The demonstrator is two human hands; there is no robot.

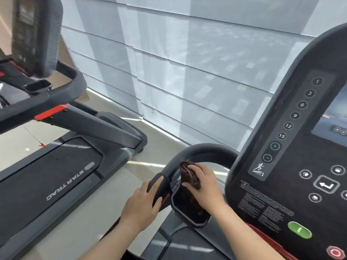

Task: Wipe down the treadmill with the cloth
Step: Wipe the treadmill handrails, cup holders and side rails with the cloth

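The treadmill's black console (293,139) fills the right side, with number buttons, arrow keys and a green button. Its curved black handrail (204,151) loops out to the left. My left hand (142,205) is wrapped around the handrail's grip end. My right hand (204,184) holds a dark brown cloth (189,175) and presses it into the cup-holder tray (189,212) beside the console. The lower part of the cloth hangs down inside the tray.
A second treadmill (62,173) marked STAR TRAC stands to the left, its console (35,34) at top left. A strip of pale floor (105,212) runs between the two machines. A window with shaded blinds (187,62) lies straight ahead.
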